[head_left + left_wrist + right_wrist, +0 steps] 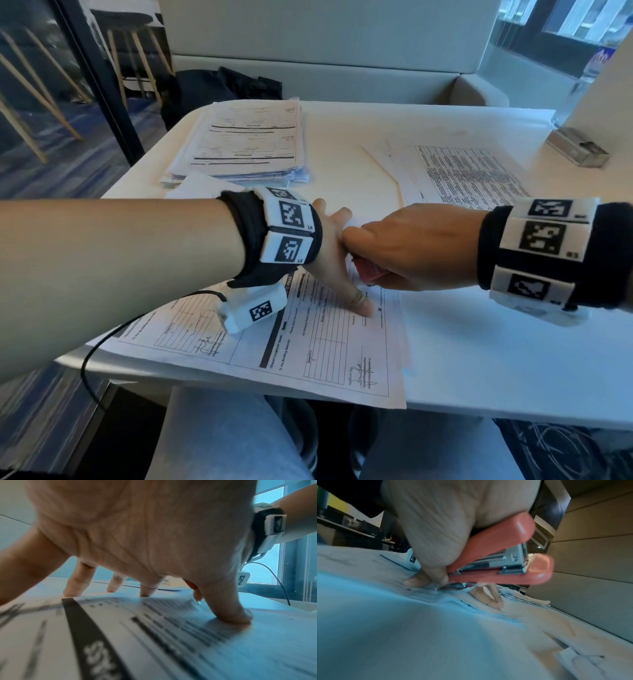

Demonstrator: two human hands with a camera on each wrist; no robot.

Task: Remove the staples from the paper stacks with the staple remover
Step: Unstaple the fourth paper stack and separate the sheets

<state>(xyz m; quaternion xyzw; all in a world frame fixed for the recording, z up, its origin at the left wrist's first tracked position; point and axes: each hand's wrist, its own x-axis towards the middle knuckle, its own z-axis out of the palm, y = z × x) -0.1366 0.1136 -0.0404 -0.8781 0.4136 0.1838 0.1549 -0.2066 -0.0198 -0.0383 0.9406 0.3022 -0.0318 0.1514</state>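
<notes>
Left hand [334,255] is pressing spread, straight fingers on the near paper stack [325,346] at the surface's [496,359] front edge. Right hand [407,245] is gripping the red staple remover [501,561] — metal tip touching that stack's corner.

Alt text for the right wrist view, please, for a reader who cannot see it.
The right hand grips a red stapler, pressing the metal tongue at its rear end against the paper stack. A fingertip of the left hand rests on the sheet just beyond.
</notes>
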